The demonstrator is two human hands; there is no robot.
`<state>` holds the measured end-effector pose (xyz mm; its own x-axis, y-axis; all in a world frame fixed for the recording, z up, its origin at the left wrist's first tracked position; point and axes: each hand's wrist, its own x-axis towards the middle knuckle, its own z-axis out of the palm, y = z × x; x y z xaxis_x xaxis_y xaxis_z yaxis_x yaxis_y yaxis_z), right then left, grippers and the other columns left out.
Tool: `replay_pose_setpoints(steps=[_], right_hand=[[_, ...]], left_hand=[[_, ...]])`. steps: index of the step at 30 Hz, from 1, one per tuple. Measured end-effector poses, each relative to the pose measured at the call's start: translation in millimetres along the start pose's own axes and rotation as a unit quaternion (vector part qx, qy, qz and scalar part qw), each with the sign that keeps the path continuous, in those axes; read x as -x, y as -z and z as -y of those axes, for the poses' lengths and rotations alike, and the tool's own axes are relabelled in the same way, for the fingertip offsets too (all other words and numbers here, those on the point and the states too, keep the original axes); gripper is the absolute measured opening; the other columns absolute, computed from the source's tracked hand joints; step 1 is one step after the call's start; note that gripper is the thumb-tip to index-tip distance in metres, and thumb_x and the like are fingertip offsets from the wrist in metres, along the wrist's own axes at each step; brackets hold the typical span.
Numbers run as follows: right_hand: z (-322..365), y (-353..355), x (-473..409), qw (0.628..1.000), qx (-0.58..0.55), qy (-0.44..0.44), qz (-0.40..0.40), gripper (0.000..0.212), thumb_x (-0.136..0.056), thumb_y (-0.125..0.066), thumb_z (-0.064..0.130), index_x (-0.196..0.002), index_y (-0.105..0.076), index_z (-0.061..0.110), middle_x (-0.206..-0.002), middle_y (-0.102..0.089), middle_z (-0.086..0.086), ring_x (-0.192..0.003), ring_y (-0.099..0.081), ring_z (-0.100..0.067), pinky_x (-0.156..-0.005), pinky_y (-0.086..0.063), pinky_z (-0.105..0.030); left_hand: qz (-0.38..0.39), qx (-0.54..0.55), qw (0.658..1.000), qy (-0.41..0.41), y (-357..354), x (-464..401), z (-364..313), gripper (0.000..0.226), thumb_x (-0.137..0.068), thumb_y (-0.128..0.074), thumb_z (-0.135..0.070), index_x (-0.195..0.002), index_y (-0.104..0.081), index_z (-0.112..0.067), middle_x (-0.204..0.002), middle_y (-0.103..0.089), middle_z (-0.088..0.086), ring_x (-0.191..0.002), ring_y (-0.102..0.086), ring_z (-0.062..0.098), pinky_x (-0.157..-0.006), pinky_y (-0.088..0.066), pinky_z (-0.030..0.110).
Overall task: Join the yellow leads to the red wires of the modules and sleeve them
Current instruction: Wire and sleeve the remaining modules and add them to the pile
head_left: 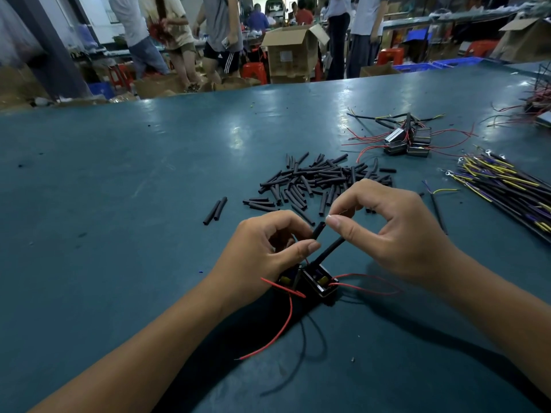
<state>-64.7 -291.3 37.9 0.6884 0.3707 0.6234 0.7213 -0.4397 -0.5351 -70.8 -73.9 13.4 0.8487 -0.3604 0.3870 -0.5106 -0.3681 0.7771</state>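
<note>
Close to the body, over the near part of the teal table (119,204), both hands work on a pair of small black modules (319,281) that sit just below the fingers, their loose red wires (280,332) trailing toward the table edge. The left hand (262,257) has its fingers curled and pinches a short black sleeve (318,231) between thumb and forefinger, holding it tilted up. The right hand (390,231) pinches something thin at its thumb tip, touching the sleeve's upper end; it looks like a fine wire end, but it is too small to be sure. A second black tube (328,250) rises from the modules, crossing beneath the first.

The step in hand appears to be threading the sleeve over a joined wire. It is best done by keeping the sleeve steady and straight, feeding the strands in without splaying them, then sliding the sleeve until the bare joint is fully covered.

Just beyond the hands lies the pile of spare sleeves (322,180). Further right, the yellow leads (504,189) lie in a bundle, and more modules (408,143) with red wires wait behind the pile. People stand among cardboard boxes (292,52) past the table.
</note>
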Motion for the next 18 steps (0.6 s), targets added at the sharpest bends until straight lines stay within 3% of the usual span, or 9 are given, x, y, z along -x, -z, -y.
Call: replay_pose_setpoints(steps=[3,7,11,15,18], right_hand=[[-0.1,0.3,0.9,1.000,0.009,-0.002,-0.005,0.008,-0.089,-0.067,0.022,-0.085,-0.068,0.015,-0.081,-0.063,0.007,-0.081,-0.059,-0.012,-0.076,-0.045,-0.021],[-1.5,0.2,1.1,1.000,0.025,0.005,-0.011,0.008,-0.089,-0.067,0.021,-0.085,-0.067,0.014,-0.081,-0.063,0.006,-0.081,-0.059,-0.011,-0.075,-0.045,-0.021],[-2.8,-0.2,-0.1,1.000,0.016,-0.001,-0.007,0.009,-0.090,-0.066,0.022,-0.086,-0.067,0.014,-0.081,-0.064,0.006,-0.081,-0.059,-0.011,-0.076,-0.045,-0.019],[-2.9,-1.8,-1.0,1.000,-0.003,-0.010,0.006,0.008,-0.090,-0.066,0.022,-0.085,-0.067,0.015,-0.080,-0.064,0.009,-0.080,-0.059,-0.009,-0.074,-0.044,-0.016],[-2.9,-2.8,-0.5,1.000,-0.008,-0.008,0.004,0.006,-0.089,-0.066,0.021,-0.085,-0.067,0.016,-0.080,-0.064,0.010,-0.080,-0.059,-0.009,-0.075,-0.043,-0.014]], left_hand=[[0.018,-0.022,1.000,0.005,1.8,-0.1,1.8,0.010,-0.086,-0.078,-0.028,-0.084,-0.068,-0.028,-0.071,-0.062,-0.015,-0.066,-0.057,0.008,-0.063,-0.050,0.031],[0.029,-0.050,0.998,-0.001,2.5,-1.1,5.6,0.011,-0.086,-0.078,-0.029,-0.083,-0.068,-0.027,-0.072,-0.064,-0.012,-0.064,-0.055,0.014,-0.062,-0.048,0.032],[0.036,-0.069,0.997,-0.006,5.1,-1.7,7.7,0.011,-0.084,-0.076,-0.037,-0.083,-0.068,-0.030,-0.074,-0.064,-0.018,-0.067,-0.056,0.005,-0.062,-0.042,0.015],[0.006,-0.023,0.999,-0.025,3.1,-2.7,5.9,0.017,-0.087,-0.077,-0.034,-0.101,-0.069,-0.029,-0.091,-0.069,-0.014,-0.069,-0.058,0.009,-0.066,-0.048,0.021],[-0.007,0.011,0.999,-0.039,-1.3,-5.1,3.6,0.015,-0.090,-0.074,-0.033,-0.103,-0.070,-0.028,-0.087,-0.070,-0.012,-0.064,-0.060,0.011,-0.062,-0.050,0.021]])
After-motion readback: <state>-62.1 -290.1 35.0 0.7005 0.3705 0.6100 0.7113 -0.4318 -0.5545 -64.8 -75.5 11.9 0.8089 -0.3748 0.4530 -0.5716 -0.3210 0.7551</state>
